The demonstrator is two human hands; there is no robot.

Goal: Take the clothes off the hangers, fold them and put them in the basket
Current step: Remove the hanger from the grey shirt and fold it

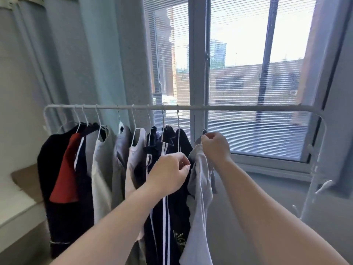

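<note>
Head view: barely begun, I judge: a row of clothes (107, 159) hangs on the rail (248, 108), no basket in sight. My right hand (215, 148) pinches the hanger (204, 131) of the grey garment (200, 188), hook below the rail. My left hand (168, 175) curls at the cloth's edge; whether it grips, I cannot tell

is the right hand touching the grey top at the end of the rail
Touching. The head view shows the right hand gripping the grey top at its collar, with the cloth bunched against its fingers.
</note>
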